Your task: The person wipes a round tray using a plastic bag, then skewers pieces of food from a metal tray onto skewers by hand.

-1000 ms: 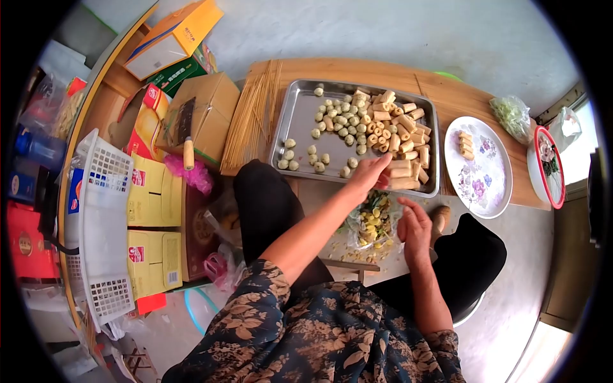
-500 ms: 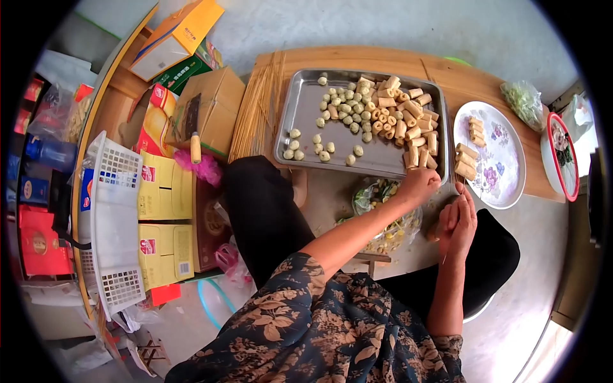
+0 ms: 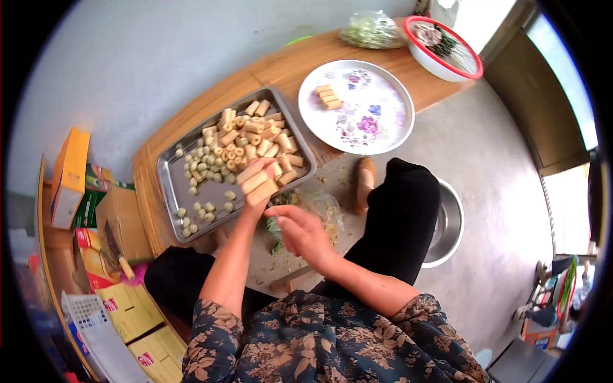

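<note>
My left hand [image 3: 257, 203] holds tan rolls [image 3: 258, 185] lying side by side over the near right corner of a metal tray [image 3: 165, 191]. Some of its fingers are hidden behind them. Just below, my right hand [image 3: 303, 236] has bent fingers, with thumb and index finger close together near the left wrist. What they pinch, if anything, I cannot make out. Hollow, tube-shaped rolls [image 3: 265, 148] are piled in the tray beside pale greenish balls [image 3: 207, 156]. A flowered plate [image 3: 396, 115] to the right carries a short row of rolls [image 3: 329, 97].
A bag of greens [image 3: 370, 30] and a red-rimmed basin [image 3: 440, 48] stand at the table's far end. On the floor are a bag of scraps [image 3: 313, 207] and a metal bowl [image 3: 450, 223]. Cartons [image 3: 121, 220] and a knife [image 3: 121, 262] are at the left.
The view has swung right, bringing the plate nearer the middle. My left hand has come away from the tray's pile and now holds rolls; my right hand has moved in close below it.
</note>
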`<state>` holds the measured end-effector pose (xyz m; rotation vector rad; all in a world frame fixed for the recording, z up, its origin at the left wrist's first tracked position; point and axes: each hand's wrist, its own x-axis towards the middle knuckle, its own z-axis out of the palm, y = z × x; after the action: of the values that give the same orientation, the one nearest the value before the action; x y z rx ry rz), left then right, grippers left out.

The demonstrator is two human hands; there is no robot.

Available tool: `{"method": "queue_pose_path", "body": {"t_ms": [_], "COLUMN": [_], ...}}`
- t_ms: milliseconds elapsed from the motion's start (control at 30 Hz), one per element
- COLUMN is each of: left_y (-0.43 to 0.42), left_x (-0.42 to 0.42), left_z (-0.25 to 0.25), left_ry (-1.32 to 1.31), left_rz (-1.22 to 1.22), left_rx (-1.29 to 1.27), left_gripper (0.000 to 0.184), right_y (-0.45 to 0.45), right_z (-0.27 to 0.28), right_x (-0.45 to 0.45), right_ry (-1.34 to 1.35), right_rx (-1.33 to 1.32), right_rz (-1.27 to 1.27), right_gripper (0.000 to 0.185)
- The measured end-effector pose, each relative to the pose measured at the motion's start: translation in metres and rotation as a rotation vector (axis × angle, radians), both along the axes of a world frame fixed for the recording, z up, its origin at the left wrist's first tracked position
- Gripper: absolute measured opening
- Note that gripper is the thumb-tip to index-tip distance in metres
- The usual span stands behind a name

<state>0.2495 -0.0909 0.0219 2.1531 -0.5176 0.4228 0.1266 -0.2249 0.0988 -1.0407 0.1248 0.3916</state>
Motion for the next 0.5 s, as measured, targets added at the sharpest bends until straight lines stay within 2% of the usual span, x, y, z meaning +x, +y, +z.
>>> {"method": "queue_pose_path", "body": {"t_ms": [33,100,133,233,300,367,500], "left_y": [-0.002,-0.004,-0.009,-0.023,-0.030,-0.039,-0.044], "left_x": [-0.001,0.007,0.011,0.020,0.024,0.021,0.023], "left_z": [-0.003,-0.007,-0.012,-0.022,-0.028,-0.012,-0.007], "left_ry": [0.257,0.239,0.147,0.001,0.008,0.099,0.184], "left_rz": [0.122,-0.014,-0.078,-0.127,-0.113,-0.096,-0.079], "left_rx": [-0.041,0.132,0.172,0.405,0.512,0.629,0.701], "left_gripper": [0.015,0.020,0.019,0.029,0.032,0.032,0.028], "right_y": [0.001,-0.002,-0.004,-0.009,-0.010,-0.011,-0.010], "right_z": [0.000,0.001,0.001,-0.001,-0.002,-0.003,-0.004], "right_x": [0.000,0.001,0.001,0.002,0.004,0.004,0.006], "right_ry": [-0.023,-0.038,-0.052,-0.093,-0.122,-0.119,-0.115], "right_rx": [0.003,0.011,0.015,-0.006,-0.045,-0.014,-0.020], "right_rz": [0.022,0.031,0.053,0.016,-0.022,-0.036,-0.044], "right_gripper": [0.022,0.021,0.020,0.021,0.022,0.022,0.021]}}
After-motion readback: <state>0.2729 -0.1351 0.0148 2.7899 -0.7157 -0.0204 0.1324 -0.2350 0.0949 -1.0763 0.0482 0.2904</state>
